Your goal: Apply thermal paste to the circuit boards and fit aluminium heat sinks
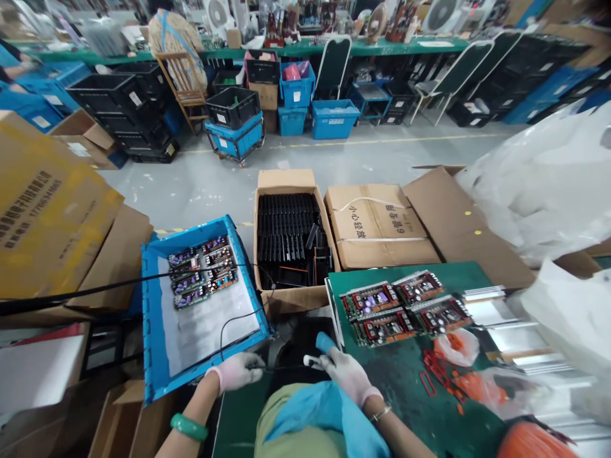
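My left hand [238, 370], in a pale glove, is closed around a thin black cable [224, 331] that loops up over the blue bin [153, 356]. My right hand [346, 374], also gloved, is closed on a small tool with a blue handle and white tip [319, 350] at the near edge of the green table [410, 375]. Both hands meet low in front of me, between the bin and the table. Several red-and-green circuit boards [403, 305] lie on the table just beyond my right hand. More boards [203, 270] lie in the bin on white padding.
An open carton of black parts [291, 235] stands ahead, a taped carton [377, 222] to its right. Red clips in clear bags [453, 369] and metal strips [506, 324] lie on the table. Yellow cartons [48, 210] stand at left, plastic bags [548, 184] at right, and crates and chairs stand across the aisle.
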